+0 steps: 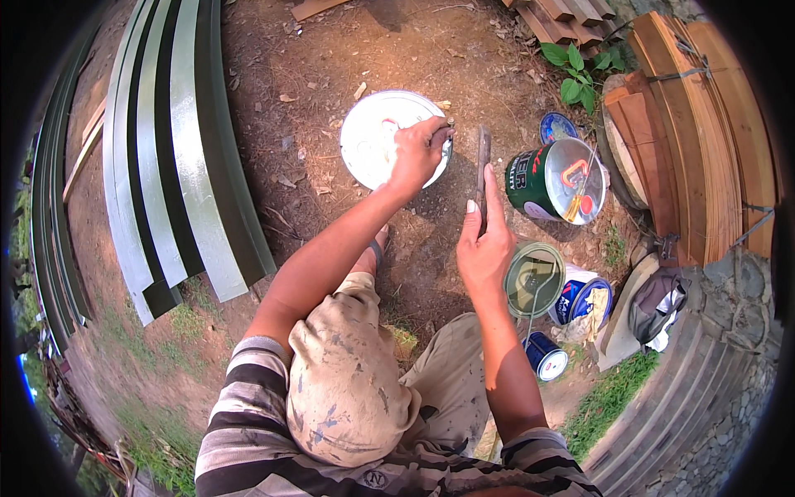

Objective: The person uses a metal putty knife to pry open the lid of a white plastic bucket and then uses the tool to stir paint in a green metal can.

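My left hand (pixel 416 157) is over the right side of a round white lid or pail top (pixel 368 157), fingers curled at the rim. A small dark thing shows by its fingertips, too small to name, and what the fingers hold is partly hidden. My right hand (pixel 487 253) holds a narrow, flat dark bar (pixel 484 149) between thumb and fingers. The bar points away from me, apart from the white top. Right of it stands a green paint can (pixel 534 184) with an orange-handled tool (pixel 573 174) and a brush on its shiny top.
Nearer me are an open tin of grey-green paint (pixel 524 282), a blue-labelled pail (pixel 571 302) with a cloth, and a small blue can (pixel 546 356). A blue lid (pixel 558 128) lies beyond. Painted metal channels (pixel 199 124) line the left; bundled wooden boards (pixel 687 141) the right.
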Available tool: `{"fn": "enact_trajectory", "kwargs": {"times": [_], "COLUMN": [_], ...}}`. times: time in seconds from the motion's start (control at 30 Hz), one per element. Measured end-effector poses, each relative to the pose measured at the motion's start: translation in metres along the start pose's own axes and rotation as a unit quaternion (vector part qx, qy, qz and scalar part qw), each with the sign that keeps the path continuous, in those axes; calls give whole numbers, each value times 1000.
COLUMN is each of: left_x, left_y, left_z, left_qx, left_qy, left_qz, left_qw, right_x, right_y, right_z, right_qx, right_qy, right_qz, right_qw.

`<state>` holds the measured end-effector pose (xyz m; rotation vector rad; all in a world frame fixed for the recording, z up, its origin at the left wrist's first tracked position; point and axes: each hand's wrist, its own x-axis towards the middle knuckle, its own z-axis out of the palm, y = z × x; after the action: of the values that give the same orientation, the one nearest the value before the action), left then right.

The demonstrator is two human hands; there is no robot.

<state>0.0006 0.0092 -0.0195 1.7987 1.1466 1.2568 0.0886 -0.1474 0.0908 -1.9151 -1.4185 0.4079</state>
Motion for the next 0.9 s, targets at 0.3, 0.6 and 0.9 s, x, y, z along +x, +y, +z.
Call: {"fn": "enact_trajectory", "kwargs": {"times": [0.3, 0.6, 0.9], "left_x": [-1, -1, -1], "left_y": [2, 3, 2], "left_z": [0, 1, 1], "left_qx": [8, -2, -6], "left_qy": [-4, 5, 6], "left_qz": [-12, -6, -6], "left_qw": [1000, 1000, 1000], "right_x": [42, 47, 52], "right_y": [-34, -54, -53], "right_z": [-26, -41, -42], "right_qx": [-11, 13, 48], "right_qy": [93, 103, 131], "right_qz": [-142, -123, -208], "right_qw": [986, 987, 968]}}
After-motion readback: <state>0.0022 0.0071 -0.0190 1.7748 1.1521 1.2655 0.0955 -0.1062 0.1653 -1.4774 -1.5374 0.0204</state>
